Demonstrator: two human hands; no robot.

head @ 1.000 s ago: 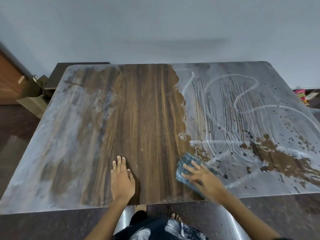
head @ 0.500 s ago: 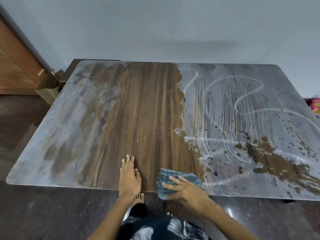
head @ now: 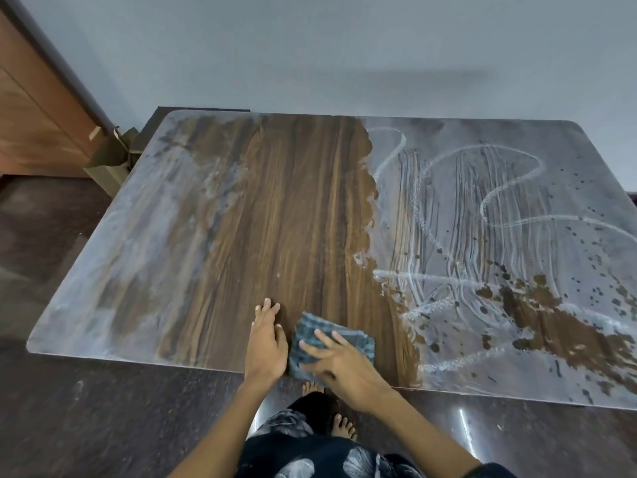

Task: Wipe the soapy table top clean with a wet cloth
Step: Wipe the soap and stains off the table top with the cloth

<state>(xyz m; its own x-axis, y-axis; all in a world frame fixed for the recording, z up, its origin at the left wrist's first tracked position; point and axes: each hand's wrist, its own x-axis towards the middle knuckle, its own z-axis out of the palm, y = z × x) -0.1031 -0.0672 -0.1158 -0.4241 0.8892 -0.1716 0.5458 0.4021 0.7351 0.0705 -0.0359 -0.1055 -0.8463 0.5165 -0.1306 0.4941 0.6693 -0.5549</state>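
Observation:
A wood-grain table top [head: 293,219] fills the view. Its middle band is bare brown wood. White soap film [head: 499,208] with finger streaks covers the right half, and a greyer smeared film [head: 131,243] covers the left side. A blue checked cloth [head: 317,334] lies flat at the near edge in the middle. My right hand [head: 339,365] presses on the cloth with fingers spread. My left hand [head: 265,343] rests flat on the bare wood, just left of the cloth.
A grey wall runs behind the table. A wooden door or cabinet [head: 31,108] and a cardboard box [head: 110,160] stand at the far left corner. Dark glossy floor [head: 86,415] lies in front, with my bare feet [head: 339,426] below the table edge.
My right hand has dragged the cloth left along the near edge, from the soapy border onto the bare wood beside my left hand. The camera has moved back a little.

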